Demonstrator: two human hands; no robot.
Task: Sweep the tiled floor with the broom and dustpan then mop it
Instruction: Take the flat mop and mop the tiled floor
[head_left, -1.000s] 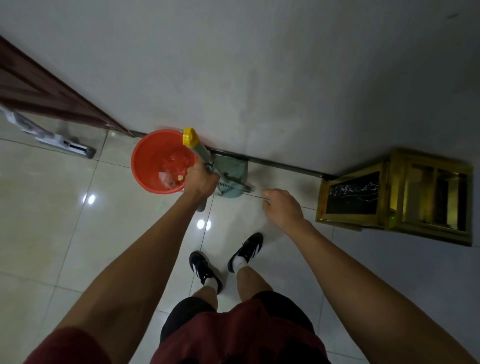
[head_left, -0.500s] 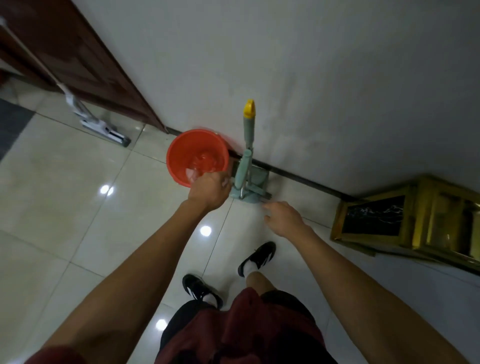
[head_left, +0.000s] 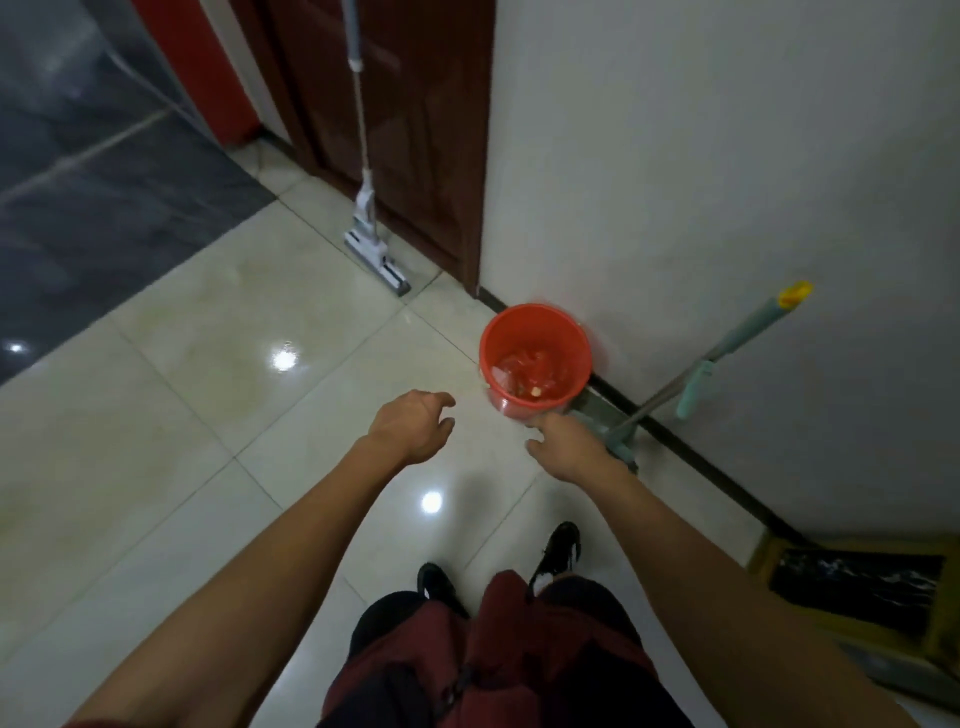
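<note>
The green broom and dustpan set (head_left: 696, 384) with a yellow-capped handle leans against the white wall at the right, its base on the floor behind my right hand. A flat mop (head_left: 370, 228) stands against the dark wooden door, its white head on the tiles. My left hand (head_left: 413, 426) hovers over the pale tiled floor (head_left: 182, 395), empty, fingers apart. My right hand (head_left: 563, 441) is low by the near side of an orange bin (head_left: 535, 358), fingers spread, holding nothing.
The orange bin holds scraps of litter and stands against the wall. A dark wooden door (head_left: 415, 130) is ahead. A gold-framed stand (head_left: 852, 587) sits at the lower right by the wall. Darker grey flooring (head_left: 93, 182) lies at the upper left. My feet are below.
My left hand let go of the broom handle, which now leans on the wall. The view swung left, bringing the mop and door into sight. Both hands moved left.
</note>
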